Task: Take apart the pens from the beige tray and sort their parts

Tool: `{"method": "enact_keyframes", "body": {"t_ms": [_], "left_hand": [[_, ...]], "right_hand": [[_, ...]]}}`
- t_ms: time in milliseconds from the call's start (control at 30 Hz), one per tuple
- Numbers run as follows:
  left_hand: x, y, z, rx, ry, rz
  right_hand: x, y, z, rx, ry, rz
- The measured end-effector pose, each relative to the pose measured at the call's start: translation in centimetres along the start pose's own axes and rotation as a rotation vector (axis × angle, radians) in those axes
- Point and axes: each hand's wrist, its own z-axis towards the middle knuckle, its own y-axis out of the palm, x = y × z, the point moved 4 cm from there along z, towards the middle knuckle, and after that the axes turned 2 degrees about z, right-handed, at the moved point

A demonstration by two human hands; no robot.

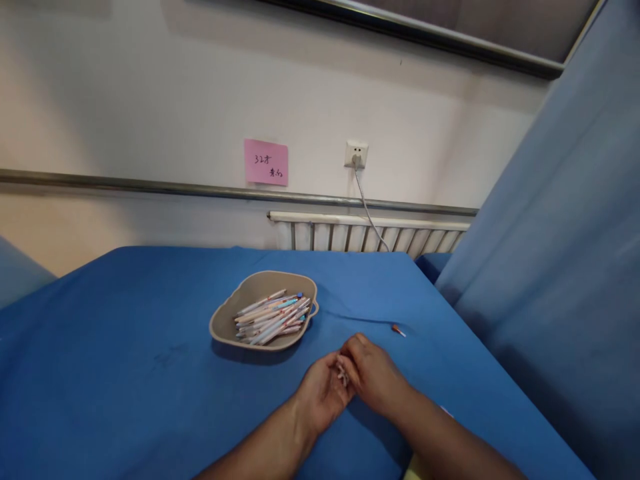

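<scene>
"How were the hands set?"

"The left hand [320,397] was cupped around small pale pieces [343,373], to the near right of the basin [247,292]; the right hand [374,370] was curled over them, its grip impossible to tell."

"And the step?"

"A picking-over was suggested; a steady left palm was called for."

"Room?"

"Pens [273,321] were heaped inside the basin. Open blue cloth [125,347] was spread to its left; the cloth's far edge was found behind it."

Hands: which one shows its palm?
The left hand: its palm is turned up, beside the small pale pieces. The right hand shows its back instead.
</scene>
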Motion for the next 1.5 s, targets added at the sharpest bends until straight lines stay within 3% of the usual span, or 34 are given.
{"method": "enact_keyframes", "body": {"t_ms": [200, 333, 433, 500, 600, 733, 933, 1167, 1333, 1500], "left_hand": [[-0.2, 0.0, 0.0, 0.062, 0.034, -0.009], [0.4, -0.1, 0.0, 0.058, 0.054, -0.005], [1.0, -0.4, -0.2, 0.084, 0.04, 0.065], [1.4, -0.7, -0.4, 0.109, 0.025, 0.102], [1.8, -0.9, -0.6, 0.099, 0.005, 0.133], [2.5, -0.9, -0.6, 0.052, 0.005, 0.147], [3.0, -0.9, -0.6, 0.036, 0.012, 0.142], [3.0, -0.9, -0.6, 0.049, 0.038, 0.128], [2.7, -1.0, -0.7, 0.102, 0.091, 0.113], [2.3, -1.2, -0.6, 0.106, 0.11, 0.119]], "right_hand": [[0.2, 0.2, 0.1, 0.018, -0.024, 0.065], [0.7, -1.4, -0.2, 0.128, -0.089, 0.144], [3.5, -2.2, -1.2, 0.148, 0.06, 0.105], [5.7, -1.6, -2.2, 0.073, 0.212, 0.035], [7.4, -0.3, -3.1, 0.01, 0.28, 0.005], [7.0, 1.0, -1.6, -0.01, 0.25, 0.033], [6.0, 1.4, 1.8, -0.078, 0.205, -0.001], [4.2, 1.6, 2.5, -0.18, 0.125, -0.185], [3.9, 1.8, 1.8, -0.11, 0.162, -0.267], [6.0, 1.5, 1.1, -0.014, 0.177, -0.202]]}}
